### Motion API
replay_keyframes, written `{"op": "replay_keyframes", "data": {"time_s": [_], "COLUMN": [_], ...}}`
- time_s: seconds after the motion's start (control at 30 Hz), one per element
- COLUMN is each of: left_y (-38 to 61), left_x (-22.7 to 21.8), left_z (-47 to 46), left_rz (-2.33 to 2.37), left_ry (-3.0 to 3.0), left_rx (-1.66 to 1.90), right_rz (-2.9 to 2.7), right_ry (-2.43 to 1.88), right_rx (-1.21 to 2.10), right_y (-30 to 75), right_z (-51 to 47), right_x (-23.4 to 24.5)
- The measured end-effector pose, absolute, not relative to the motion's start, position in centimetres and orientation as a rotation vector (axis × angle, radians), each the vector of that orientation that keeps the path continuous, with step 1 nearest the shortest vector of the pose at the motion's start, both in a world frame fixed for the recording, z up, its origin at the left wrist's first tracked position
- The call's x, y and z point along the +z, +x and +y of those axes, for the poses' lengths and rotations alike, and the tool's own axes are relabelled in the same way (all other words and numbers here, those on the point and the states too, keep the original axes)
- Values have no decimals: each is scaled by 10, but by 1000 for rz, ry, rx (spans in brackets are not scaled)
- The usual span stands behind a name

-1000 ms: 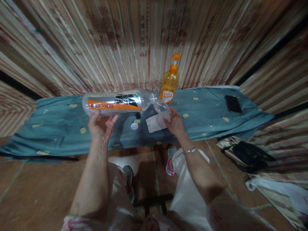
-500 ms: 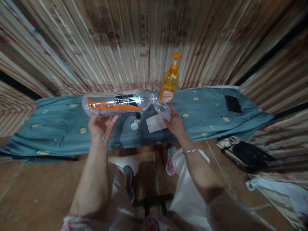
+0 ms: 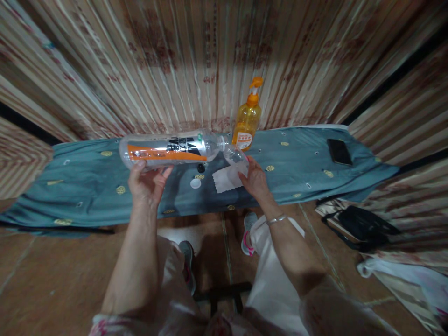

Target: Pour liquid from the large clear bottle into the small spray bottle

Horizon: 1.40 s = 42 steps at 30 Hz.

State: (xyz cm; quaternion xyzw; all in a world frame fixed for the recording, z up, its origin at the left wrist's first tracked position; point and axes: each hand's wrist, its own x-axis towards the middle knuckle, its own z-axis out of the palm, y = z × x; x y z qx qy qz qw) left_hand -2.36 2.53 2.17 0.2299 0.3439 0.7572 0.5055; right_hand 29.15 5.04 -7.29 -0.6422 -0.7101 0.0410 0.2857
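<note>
A: Behind us hang striped curtains (image 3: 189, 56), deeply pleated.

B: Below them, the counter (image 3: 94, 205) wears a smooth, patterned teal cloth (image 3: 91, 177).

A: And our big bottle (image 3: 166, 151)?

B: We have it on its side above the counter, our left hand (image 3: 145, 182) with fingers clamped under the base end, thumb in front. It looks drained, so we'd judge it light, slick and easily dented; we'd hold it gently around the label.

A: Our pump bottle (image 3: 247, 121) stands behind, amber, see-through, probably stiffer.

B: The clear cup (image 3: 233, 155) sits at the big bottle's mouth; we can't tell if they touch. Our right hand (image 3: 255, 179) has its fingers closed on the cup's near end. Flimsy, we'd guess: squeeze lightly.

A: Then thin, scallop-edged paper (image 3: 223, 181), a flat white disc (image 3: 195, 184) and a round black cap (image 3: 200, 168).
</note>
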Motion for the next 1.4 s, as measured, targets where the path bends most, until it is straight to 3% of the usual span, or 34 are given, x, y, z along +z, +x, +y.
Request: {"op": "replay_keyframes", "data": {"time_s": [1.4], "left_y": [-25], "left_x": [20], "left_z": [26], "left_rz": [860], "left_ry": [539], "left_rx": [1832], "right_rz": [-1913], "right_ry": [-1706], "right_rx": [116], "right_y": [294], "right_z": [51], "right_x": [-73]}}
